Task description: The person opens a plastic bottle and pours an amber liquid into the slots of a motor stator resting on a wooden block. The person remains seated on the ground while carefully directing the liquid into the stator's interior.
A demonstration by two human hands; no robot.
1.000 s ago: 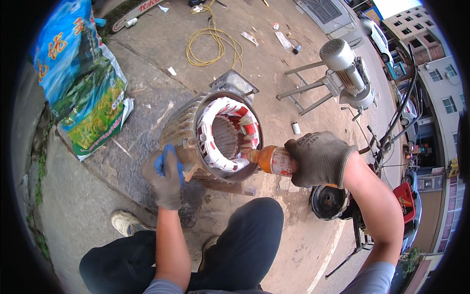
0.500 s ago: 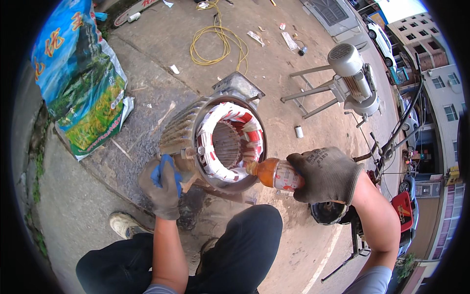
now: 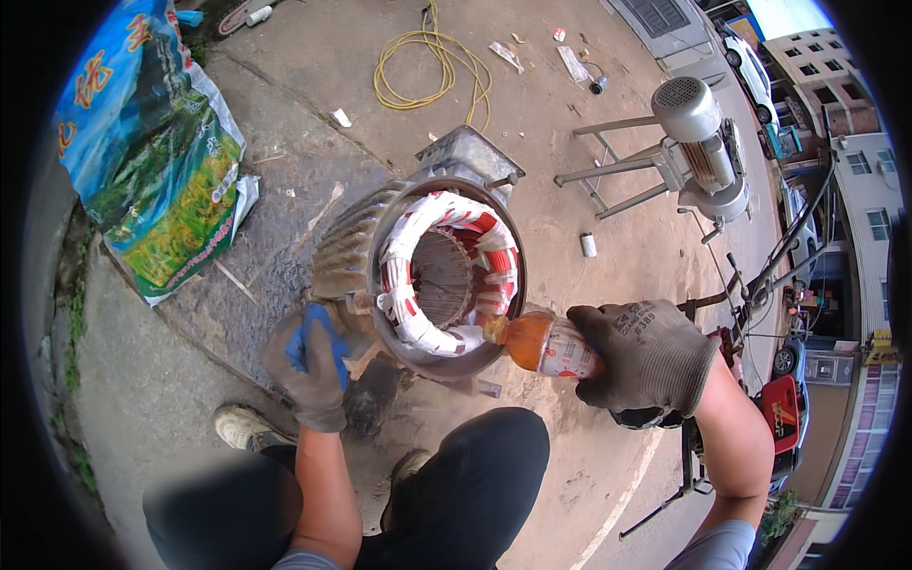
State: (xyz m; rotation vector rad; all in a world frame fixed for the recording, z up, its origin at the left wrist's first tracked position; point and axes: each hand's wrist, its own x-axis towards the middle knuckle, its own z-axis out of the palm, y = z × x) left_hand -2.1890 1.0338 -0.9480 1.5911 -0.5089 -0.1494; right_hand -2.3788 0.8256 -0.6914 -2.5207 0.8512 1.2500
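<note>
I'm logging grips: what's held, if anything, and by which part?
The right hand holds the bottle by its base end; whether the left hand holds anything is unclear.

Blue-and-green printed sack (image 3: pixel 157 161) set at left on ground (image 3: pixel 560 275). Yellow cable (image 3: pixel 446 63) coiled at top. Grey machine (image 3: pixel 708 157) mounted on metal stand (image 3: pixel 608 169) at right, small white cylinder (image 3: pixel 588 245) seen near it. White wrappers (image 3: pixel 573 64) scattered near cable. White car (image 3: pixel 750 81) seen beyond machine.

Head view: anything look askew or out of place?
A wrapper and a white scrap look out of place: stray litter on the ground beyond the motor housing. The bottle is tilted, but the right hand holds it.
</note>
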